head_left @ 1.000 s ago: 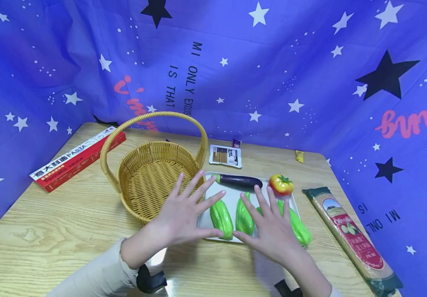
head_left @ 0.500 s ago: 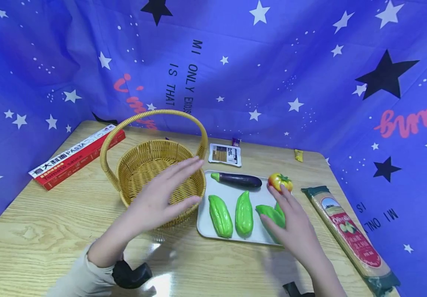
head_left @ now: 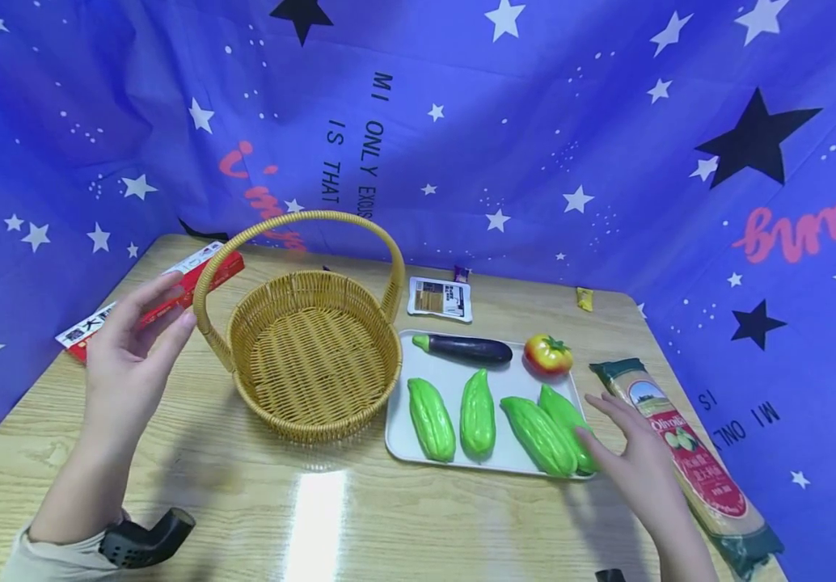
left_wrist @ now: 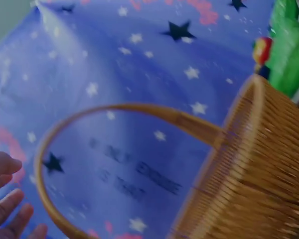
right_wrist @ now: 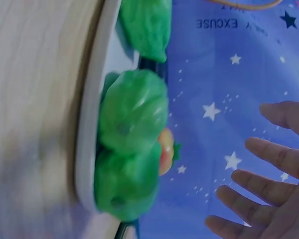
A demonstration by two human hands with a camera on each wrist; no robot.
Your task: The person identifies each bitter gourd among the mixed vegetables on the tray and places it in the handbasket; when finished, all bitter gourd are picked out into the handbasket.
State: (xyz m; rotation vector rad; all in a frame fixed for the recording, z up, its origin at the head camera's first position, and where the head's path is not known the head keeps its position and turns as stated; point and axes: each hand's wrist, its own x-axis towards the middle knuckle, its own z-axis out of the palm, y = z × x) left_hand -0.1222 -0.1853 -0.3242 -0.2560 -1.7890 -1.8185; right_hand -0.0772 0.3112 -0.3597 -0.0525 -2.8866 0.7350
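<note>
In the head view my left hand [head_left: 130,347], fingers loosely bent and holding nothing, is raised at the left and overlaps the red and white pasta box [head_left: 210,279]. To its right stands a wicker basket [head_left: 316,424] with a tall arched handle, nothing inside. My right hand [head_left: 639,461] hovers with spread fingers between a white tray [head_left: 450,380] and a spaghetti pack [head_left: 702,461]. On the tray lie several ridged green vegetables [head_left: 478,416], an eggplant [head_left: 469,349] and a red-yellow tomato [head_left: 549,356]. The right wrist view shows the right fingers [right_wrist: 264,186] apart from the vegetables.
A flat white packet [head_left: 440,299] lies behind the tray, beside a small purple wrapper [head_left: 461,275]. A small yellow packet [head_left: 584,299] is near the back right edge. A blue starry cloth [head_left: 462,145] hangs around the wooden table [head_left: 374,517].
Both hands have parted from above the tray: the left moved left past the basket to the pasta box, the right moved right toward the spaghetti pack. The objects stayed put.
</note>
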